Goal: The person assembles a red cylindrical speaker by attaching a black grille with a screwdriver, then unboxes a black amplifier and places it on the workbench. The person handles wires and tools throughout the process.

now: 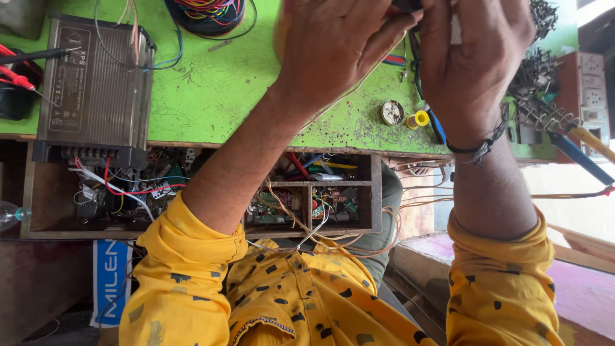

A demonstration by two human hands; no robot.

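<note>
Green surface (218, 90) below; my left hand (336, 41) and right hand (471, 54) pinch a small dark part (407, 5), fingers closed.

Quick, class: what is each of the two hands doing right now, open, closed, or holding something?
Left hand: fingers curled closed around a small dark part at the top edge.
Right hand: curled closed on the same part; what the part is cannot be told.
</note>
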